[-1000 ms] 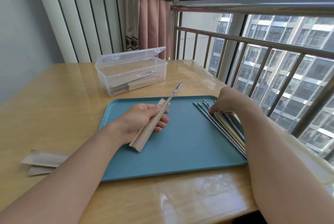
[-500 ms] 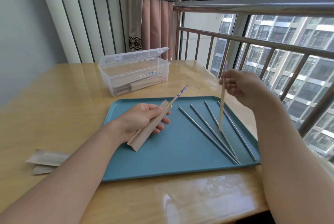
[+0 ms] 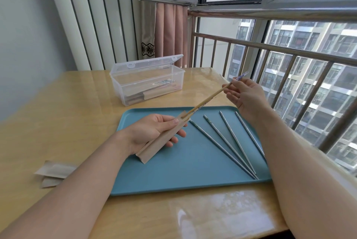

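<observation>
My left hand [image 3: 154, 132] is gripping the sleeve [image 3: 160, 142] over the tray's [image 3: 173, 181] left edge. My right hand [image 3: 245, 96] is pinching a chopstick [image 3: 204, 101]; its tip is hiding inside the sleeve, and my fingers are covering part of its top.

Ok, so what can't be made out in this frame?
Head view throughout.
The chopstick in the right hand: lower end hidden inside the paper sleeve that the left hand holds.
The clear box: contents blurred by its cloudy wall, too small to count.
The rightmost metal chopstick on the tray: near end hidden behind the right forearm.
The paper pieces: partly covered by the left forearm.
</observation>
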### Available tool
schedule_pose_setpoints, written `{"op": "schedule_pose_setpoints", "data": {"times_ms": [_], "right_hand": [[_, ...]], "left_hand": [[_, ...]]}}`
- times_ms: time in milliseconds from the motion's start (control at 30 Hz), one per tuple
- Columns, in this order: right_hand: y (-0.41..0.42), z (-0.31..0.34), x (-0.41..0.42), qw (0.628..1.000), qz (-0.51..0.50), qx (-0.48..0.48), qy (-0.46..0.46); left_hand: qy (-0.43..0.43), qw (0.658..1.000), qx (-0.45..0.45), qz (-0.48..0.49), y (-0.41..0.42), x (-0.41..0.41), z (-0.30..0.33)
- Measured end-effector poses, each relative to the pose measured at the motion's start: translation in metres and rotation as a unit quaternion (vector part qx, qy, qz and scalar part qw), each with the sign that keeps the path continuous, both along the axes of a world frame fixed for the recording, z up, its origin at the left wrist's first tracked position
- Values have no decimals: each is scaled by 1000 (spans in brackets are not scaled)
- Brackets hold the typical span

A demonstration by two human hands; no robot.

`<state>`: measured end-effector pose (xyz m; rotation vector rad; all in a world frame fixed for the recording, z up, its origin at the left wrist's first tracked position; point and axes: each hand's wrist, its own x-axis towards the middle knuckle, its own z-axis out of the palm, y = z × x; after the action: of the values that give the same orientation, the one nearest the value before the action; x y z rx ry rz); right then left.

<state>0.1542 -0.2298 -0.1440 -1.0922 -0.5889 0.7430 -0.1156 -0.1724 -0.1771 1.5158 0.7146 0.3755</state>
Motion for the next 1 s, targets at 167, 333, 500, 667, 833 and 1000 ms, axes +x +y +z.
{"op": "schedule_pose_setpoints", "data": {"times_ms": [167, 333, 500, 667, 833, 1000], "right_hand": [[3, -4, -1, 999, 14, -9, -30], [6, -8, -8, 992, 33, -41, -112], [5, -10, -22, 977, 62, -81, -185], [5, -8, -33, 985, 40, -49, -162], [3, -7, -31, 986, 60, -46, -147], [6, -10, -30, 987, 92, -43, -122]], "left_hand": [[1, 1000, 5, -13, 1, -1, -1], [1, 1000, 4, -14, 1, -1, -2], [-6, 1000, 3, 6, 3, 0, -2], [-10, 1000, 1, 14, 3, 1, -2], [-12, 1000, -8, 19, 2, 2, -2], [-22, 999, -25, 35, 2, 1, -1]]}}
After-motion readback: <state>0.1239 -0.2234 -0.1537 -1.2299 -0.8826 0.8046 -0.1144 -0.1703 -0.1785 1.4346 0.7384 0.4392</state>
